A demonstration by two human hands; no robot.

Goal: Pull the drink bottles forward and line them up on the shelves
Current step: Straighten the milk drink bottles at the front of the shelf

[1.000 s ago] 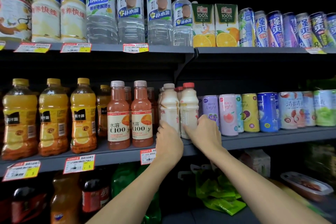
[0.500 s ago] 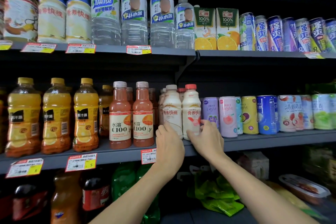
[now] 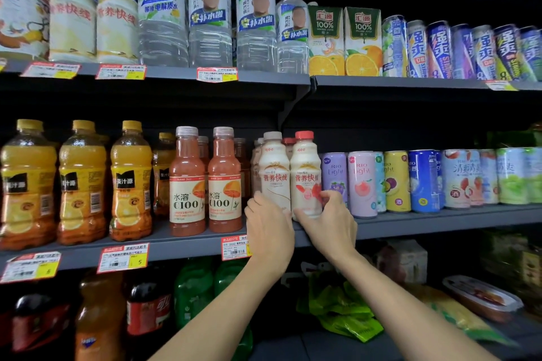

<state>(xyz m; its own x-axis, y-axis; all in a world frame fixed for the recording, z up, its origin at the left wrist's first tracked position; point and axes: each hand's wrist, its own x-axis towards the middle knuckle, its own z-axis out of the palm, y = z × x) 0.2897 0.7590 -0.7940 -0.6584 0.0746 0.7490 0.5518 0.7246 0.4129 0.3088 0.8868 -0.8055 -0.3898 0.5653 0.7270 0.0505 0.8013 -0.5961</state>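
- On the middle shelf, far left, three orange juice bottles with yellow caps stand in a front row; their dark label patch reads "美汁源". A fourth one sits further back, just right of them.
- Next come two reddish drink bottles with pale caps, labelled "水溶 C100", upright at the shelf front, with more of the same behind them.
- Yellow and red price tags hang along the shelf edge; one shows a "5".
- The left hand reaches up to the white-capped milk bottle, its fingers curled against the bottle's lower left side, touching it. The cream bottle is full and reads "营养快线".
- The red-capped milk bottle stands touching it on the right, same wording, with red fruit art. More such bottles stand behind the pair.
- The right hand has its fingers wrapped round this bottle's base, thumb on the front, fingertips on the right side.
- Both bottles stand upright near the shelf front, just behind its edge.
- To the right runs a row of cans; the purple and pink ones read "RIO Light".
- On the upper shelf stand clear water bottles and orange juice cartons marked "100%".
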